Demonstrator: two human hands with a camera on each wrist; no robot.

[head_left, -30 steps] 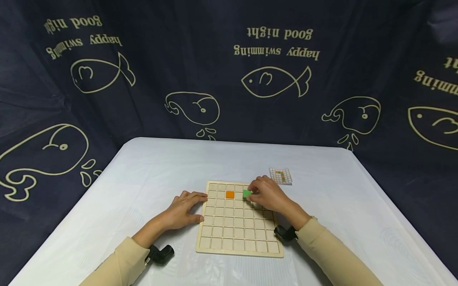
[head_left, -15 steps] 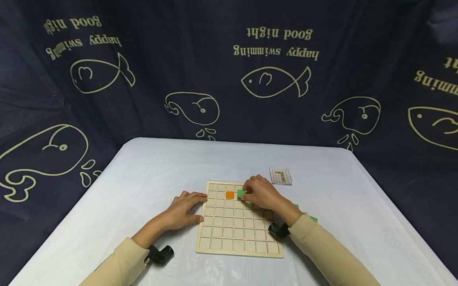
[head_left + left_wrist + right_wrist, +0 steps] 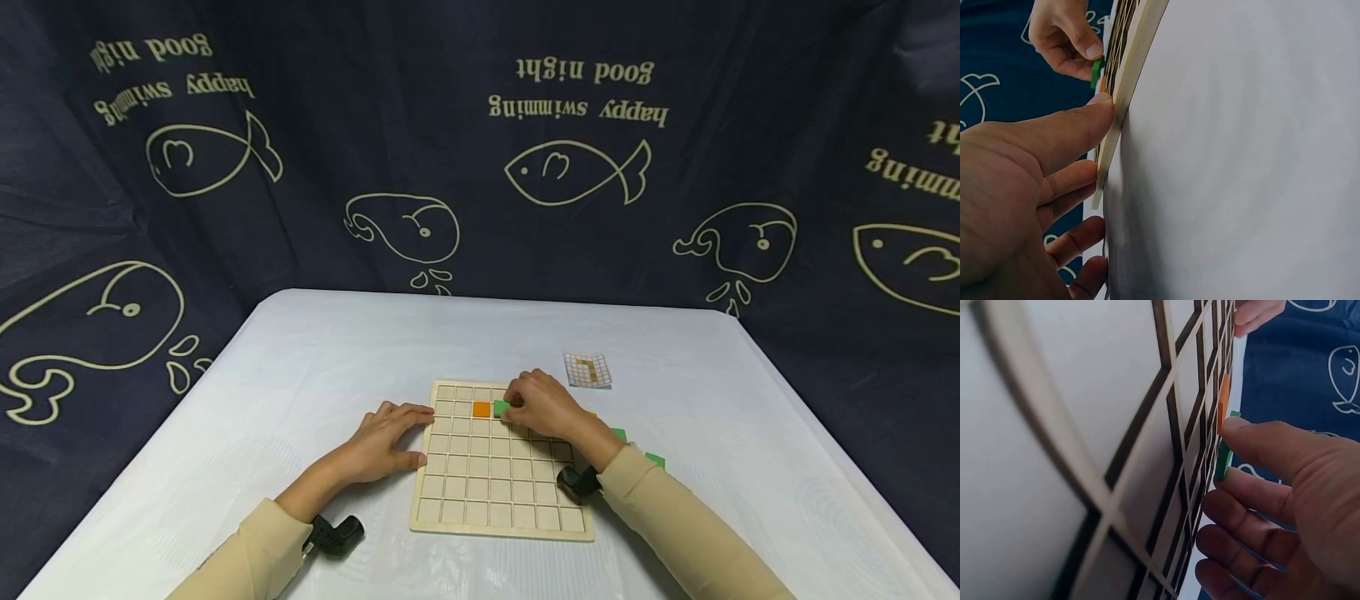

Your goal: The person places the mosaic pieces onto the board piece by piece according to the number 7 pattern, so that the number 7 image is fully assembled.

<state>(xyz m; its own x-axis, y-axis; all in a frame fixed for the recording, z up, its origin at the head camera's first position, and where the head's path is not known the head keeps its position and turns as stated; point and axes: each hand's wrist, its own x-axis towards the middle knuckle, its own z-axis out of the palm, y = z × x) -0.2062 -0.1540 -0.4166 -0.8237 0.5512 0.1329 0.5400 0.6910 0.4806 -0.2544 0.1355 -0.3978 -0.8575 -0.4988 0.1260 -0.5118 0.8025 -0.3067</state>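
A wooden grid board (image 3: 480, 467) lies on the white table. An orange square tile (image 3: 482, 409) sits in a cell of its second row from the far edge. My right hand (image 3: 547, 406) pinches a green square tile (image 3: 501, 408) between thumb and index finger, just right of the orange one. In the right wrist view the green tile (image 3: 1227, 450) is tilted, one edge close to the board. My left hand (image 3: 378, 443) rests at the board's left edge, thumb and fingers spread and fairly straight, with fingertips touching the rim (image 3: 1124, 94).
A small card (image 3: 588, 370) printed with a coloured grid pattern lies beyond the board's far right corner. Green tiles (image 3: 656, 460) and part of an orange tile show beside my right forearm, partly hidden by it. A dark printed cloth (image 3: 480, 167) hangs behind the table.
My right hand has moved left with the green tile, bringing it beside the orange tile. Loose tiles right of the board have come into view from behind the forearm. The left hand stays put.
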